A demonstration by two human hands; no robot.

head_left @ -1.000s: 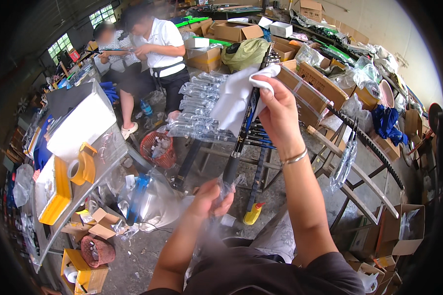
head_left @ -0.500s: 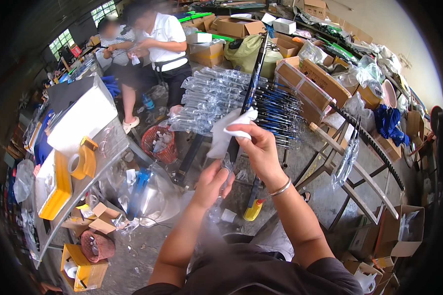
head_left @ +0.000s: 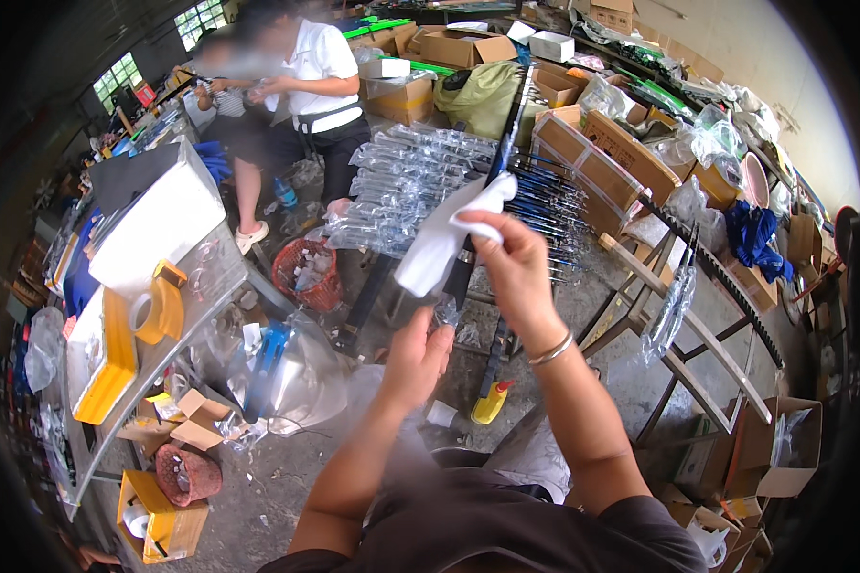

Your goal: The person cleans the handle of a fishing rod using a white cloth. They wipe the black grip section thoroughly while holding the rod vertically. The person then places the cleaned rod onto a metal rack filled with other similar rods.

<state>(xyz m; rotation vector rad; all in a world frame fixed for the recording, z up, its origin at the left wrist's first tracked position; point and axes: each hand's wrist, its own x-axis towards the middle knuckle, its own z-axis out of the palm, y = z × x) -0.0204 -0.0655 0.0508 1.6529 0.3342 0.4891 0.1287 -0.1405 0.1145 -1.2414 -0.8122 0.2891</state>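
Head view: pinching a white cloth (head_left: 444, 239) against a rod (head_left: 509, 134) with the right hand (head_left: 516, 282), grip pressed together at thumb and fingers. With the left hand (head_left: 414, 361), holding clear plastic (head_left: 446, 308) at the rod's lower end, exact grip partly hidden. Rod tilted above the floor (head_left: 268, 492), well apart from the bench (head_left: 210, 298) and its right edge. For an even pass, best to press the cloth snugly to the rod, brace the lower end firmly, and avoid creasing the plastic. Mind the dark rods (head_left: 556, 215) close behind, and the clear-wrapped rods (head_left: 392, 191) laid in rows beside them. Near the bench's right edge, tape rolls (head_left: 167, 307); farther along, a white box (head_left: 158, 220). On the littered grey floor, a red basket (head_left: 327, 291) and a yellow bottle (head_left: 488, 408); beyond, two co-workers (head_left: 325, 67) and heaped cartons (head_left: 583, 164).
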